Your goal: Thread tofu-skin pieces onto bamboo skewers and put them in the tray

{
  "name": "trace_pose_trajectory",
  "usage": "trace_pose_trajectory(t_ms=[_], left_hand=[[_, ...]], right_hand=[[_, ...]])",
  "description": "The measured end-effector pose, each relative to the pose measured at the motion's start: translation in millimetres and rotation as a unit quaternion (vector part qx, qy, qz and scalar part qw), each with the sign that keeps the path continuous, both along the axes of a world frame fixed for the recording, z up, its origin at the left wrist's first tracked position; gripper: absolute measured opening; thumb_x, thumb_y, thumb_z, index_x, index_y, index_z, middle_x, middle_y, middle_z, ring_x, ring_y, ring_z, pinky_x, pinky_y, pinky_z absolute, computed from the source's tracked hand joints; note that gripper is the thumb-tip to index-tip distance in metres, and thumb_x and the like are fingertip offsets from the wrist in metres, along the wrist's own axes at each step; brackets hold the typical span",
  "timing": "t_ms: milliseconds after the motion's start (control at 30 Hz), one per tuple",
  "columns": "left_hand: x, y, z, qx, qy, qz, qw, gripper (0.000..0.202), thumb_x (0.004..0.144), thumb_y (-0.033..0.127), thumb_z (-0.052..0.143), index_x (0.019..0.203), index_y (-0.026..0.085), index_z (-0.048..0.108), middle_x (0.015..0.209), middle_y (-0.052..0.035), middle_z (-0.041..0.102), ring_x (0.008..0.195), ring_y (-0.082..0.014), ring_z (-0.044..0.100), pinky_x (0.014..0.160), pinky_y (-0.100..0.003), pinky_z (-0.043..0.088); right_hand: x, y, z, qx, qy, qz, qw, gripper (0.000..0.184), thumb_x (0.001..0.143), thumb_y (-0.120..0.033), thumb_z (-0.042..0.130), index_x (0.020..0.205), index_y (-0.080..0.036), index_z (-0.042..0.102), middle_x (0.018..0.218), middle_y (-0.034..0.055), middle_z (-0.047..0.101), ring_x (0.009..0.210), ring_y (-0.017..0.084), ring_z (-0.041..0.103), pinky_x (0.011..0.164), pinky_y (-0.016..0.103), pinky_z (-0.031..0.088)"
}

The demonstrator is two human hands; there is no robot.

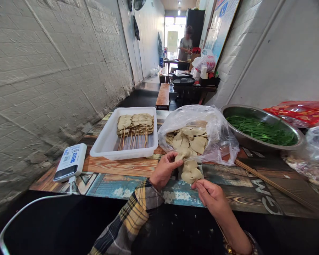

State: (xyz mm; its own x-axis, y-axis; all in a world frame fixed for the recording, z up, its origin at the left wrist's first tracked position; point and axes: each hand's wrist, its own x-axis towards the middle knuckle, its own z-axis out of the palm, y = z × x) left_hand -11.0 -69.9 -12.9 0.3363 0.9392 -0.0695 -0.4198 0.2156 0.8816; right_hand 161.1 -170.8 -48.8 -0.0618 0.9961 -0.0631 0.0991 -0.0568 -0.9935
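Probably a small eatery, given the bench (163, 95) and skewered food (136, 121).

Left arm covered by woven plaid sleeve (122, 221); checks coloured in yellow, grey and near-black, crossed by thin pale lines. Cloth creased, loosely gathered toward wrist; cuff (154, 197) banded in dark and paler greyish checks. Left hand (166, 170) left bare. Right hand (210, 195) bare too, forearm (230, 221) uncovered. Gold-toned beaded band (229, 250) worn lower down, partly cut off by frame edge.

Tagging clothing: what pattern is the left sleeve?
The left sleeve is plaid in yellow, grey and dark; head view.
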Motion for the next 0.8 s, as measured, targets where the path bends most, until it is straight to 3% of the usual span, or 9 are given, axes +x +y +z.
trace_pose_trajectory(t_ms=[233,433,800], left_hand=[[-1.1,1.0,3.6,-0.046,-0.061,0.044,0.996,0.034,0.058,0.032,0.087,0.083,0.016,0.071,0.079,-0.0013,0.067,0.069,-0.0104,0.056,0.067,-0.022,0.042],[-2.0,1.3,3.5,-0.035,-0.053,0.079,0.995,0.032,0.059,0.031,0.086,0.083,0.017,0.071,0.081,-0.0007,0.068,0.070,-0.0095,0.057,0.067,-0.021,0.042],[-1.9,2.3,2.2,-0.046,-0.039,0.072,0.996,0.034,0.060,0.035,0.084,0.084,0.016,0.069,0.079,-0.0008,0.066,0.068,-0.0096,0.056,0.064,-0.021,0.043]], right_hand=[[-26.1,5.0,5.6,0.015,0.034,-0.040,0.999,0.043,0.091,-0.053,0.051,0.083,-0.013,0.065,0.043,-0.0079,0.038,0.040,0.008,0.033,0.042,0.022,0.025],[-32.3,6.0,7.4,0.010,0.038,-0.035,0.999,0.043,0.092,-0.054,0.050,0.083,-0.014,0.065,0.043,-0.0082,0.038,0.040,0.008,0.033,0.042,0.021,0.025],[-33.4,5.2,11.3,0.006,0.026,-0.042,0.999,0.045,0.090,-0.057,0.051,0.079,-0.015,0.063,0.042,-0.0084,0.037,0.039,0.008,0.033,0.042,0.021,0.027]])
